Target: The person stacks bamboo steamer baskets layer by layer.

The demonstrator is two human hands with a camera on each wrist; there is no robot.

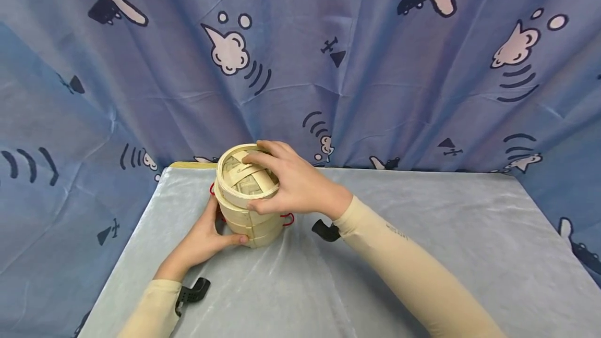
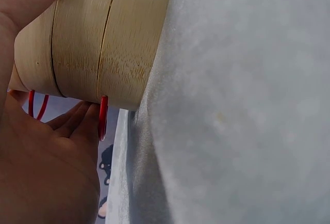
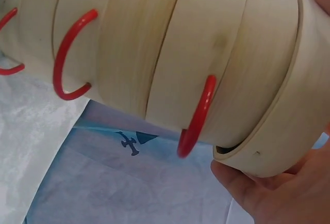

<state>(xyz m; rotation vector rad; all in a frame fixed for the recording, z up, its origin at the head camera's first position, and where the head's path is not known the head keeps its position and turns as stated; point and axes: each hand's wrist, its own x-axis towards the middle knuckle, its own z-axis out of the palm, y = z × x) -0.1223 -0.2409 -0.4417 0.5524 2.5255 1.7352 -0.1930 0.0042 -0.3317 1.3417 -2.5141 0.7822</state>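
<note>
A stacked bamboo steamer [image 1: 266, 229] stands upright toward the back left of the table. Its round lid [image 1: 238, 188], with a woven top, sits on the upper tier; in the right wrist view a small dark gap shows under one side of the lid's rim. My right hand [image 1: 300, 181] grips the lid from above, thumb on the near side and fingers over the far rim. Lower down, my left hand [image 1: 204, 241] holds the steamer's side, its thumb in front and fingers behind. Red loop handles [image 3: 72, 59] stick out from the tiers.
Pale grey cloth covers the table [image 1: 422, 233]. A blue curtain [image 1: 291, 67] printed with planes and clouds hangs right behind its back edge. A yellowish strip [image 1: 192, 165] lies along the back left edge. Black camera mounts [image 1: 194, 291] sit at the wrists.
</note>
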